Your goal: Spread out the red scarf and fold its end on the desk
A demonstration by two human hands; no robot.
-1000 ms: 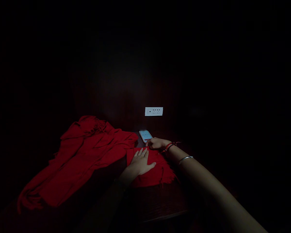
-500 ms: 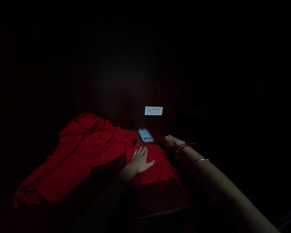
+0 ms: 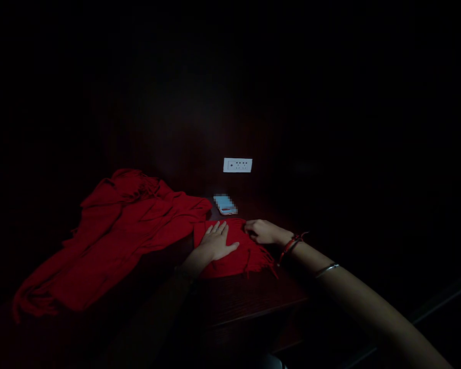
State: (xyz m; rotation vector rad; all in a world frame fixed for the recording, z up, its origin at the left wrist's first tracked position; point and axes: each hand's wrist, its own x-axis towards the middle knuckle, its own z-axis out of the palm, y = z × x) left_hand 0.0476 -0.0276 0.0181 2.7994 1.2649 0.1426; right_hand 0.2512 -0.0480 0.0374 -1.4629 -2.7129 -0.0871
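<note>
A folded red scarf (image 3: 230, 261) with a fringe along its right side lies on a dark wooden surface (image 3: 249, 302). Spread flat on the scarf's left part is my left hand (image 3: 217, 242), fingers apart, a ring on one of them. My right hand (image 3: 262, 231) is closed, with its fingertips at the upper part of the fringe; the strands there look pinched between them. Red cords and a silver bangle circle my right forearm. To the left, a larger heap of red cloth (image 3: 126, 230) spreads out, crumpled and fringed.
Behind the folded scarf lies a phone (image 3: 225, 204) with a lit, blurred screen. A white socket panel (image 3: 237, 165) is on the dark wall beyond it. The front edge of the wooden surface runs below my hands. Much of the surroundings is too dark to make out.
My right hand has moved left and toward me, from beyond the scarf's right side onto its fringe. My left hand stays flat on the scarf. The whole view has shifted slightly.
</note>
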